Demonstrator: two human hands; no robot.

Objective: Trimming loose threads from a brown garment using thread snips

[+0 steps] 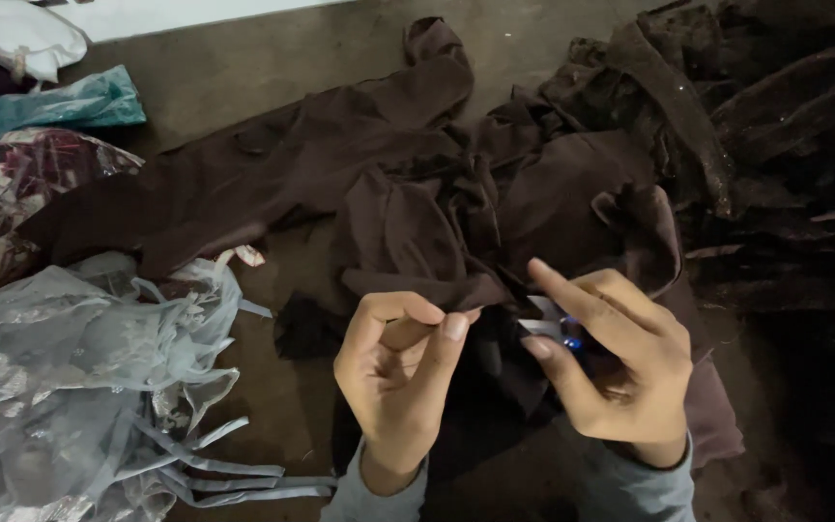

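Pinching a fold of dark brown cloth (408,242) between thumb and forefinger, the left hand (393,372) faces the right hand (620,362), whose fingers grip small scissors (553,329).

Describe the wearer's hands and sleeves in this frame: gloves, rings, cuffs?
Both hands are bare: left hand and right hand show no gloves, and no rings or watch are visible. Pale grey-blue long sleeves end at the wrists, with plain cuffs and no markings.

Clear plastic bag (26,198) of patterned cloth, far left; teal bag (89,101) above it
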